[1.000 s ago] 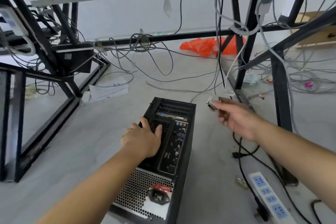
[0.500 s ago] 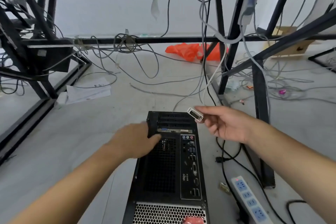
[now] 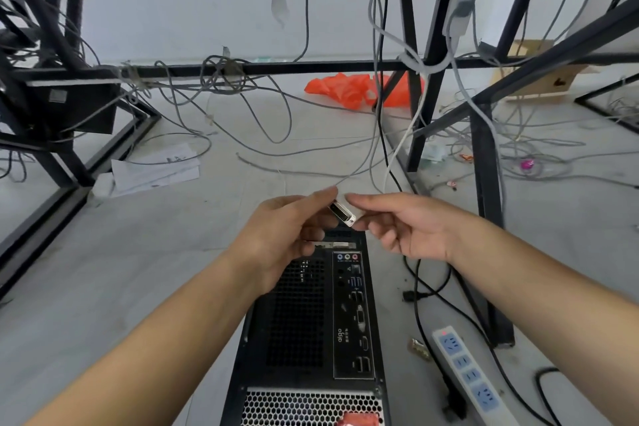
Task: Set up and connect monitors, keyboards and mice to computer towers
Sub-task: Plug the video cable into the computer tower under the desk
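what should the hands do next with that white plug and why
Probably turn the plug so its metal face points down, then lower it toward the port strip on the tower. The left hand and right hand both pinch it in the air above the tower's far end, its face angled toward the camera, not yet in any socket.

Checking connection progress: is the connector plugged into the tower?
No, the left hand and right hand pinch the connector between them, held clear of the tower.
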A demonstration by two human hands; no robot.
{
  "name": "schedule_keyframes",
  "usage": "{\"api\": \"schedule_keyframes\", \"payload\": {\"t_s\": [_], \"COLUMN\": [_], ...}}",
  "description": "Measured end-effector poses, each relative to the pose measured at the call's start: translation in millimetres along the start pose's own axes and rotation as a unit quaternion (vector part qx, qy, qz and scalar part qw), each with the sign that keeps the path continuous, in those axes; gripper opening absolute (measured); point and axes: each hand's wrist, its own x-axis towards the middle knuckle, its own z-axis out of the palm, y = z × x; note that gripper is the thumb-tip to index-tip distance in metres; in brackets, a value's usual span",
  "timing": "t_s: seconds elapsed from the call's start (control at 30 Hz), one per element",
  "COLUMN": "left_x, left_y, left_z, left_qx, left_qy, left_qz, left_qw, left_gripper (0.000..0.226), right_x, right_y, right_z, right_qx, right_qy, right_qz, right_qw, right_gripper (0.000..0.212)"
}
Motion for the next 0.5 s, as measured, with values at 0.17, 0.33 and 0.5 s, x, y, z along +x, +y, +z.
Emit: {"api": "schedule_keyframes", "payload": {"t_s": [0.17,0.33,0.5], "left_x": [1.2,2.0,1.4], "left_y": [2.2,4.0,11.8], "left_z": [-1.2,-4.2,-6.2], "left_qx": [-0.008,-0.014,0.028], "left_qy": [0.023,0.036,0.03], "left_qz": [-0.006,-0.003,0.016], "left_qw": [1.0,0.999,0.999], "left_gripper": [0.02,0.008,0.023], "right_x": [-2.6,-4.2,-6.3], "right_y": [-2.6,-4.8,-3.9], "right_z": [-5.2,-10.5,-5.7], "right_qx": [-0.013,-0.043,-0.141], "right_qy": [-0.041,-0.048,-0.016], "right_qz": [-0.011,-0.052,-0.079], "right_qw": [0.999,0.997,0.987], "right_gripper": [0.01,0.016,0.019]}}
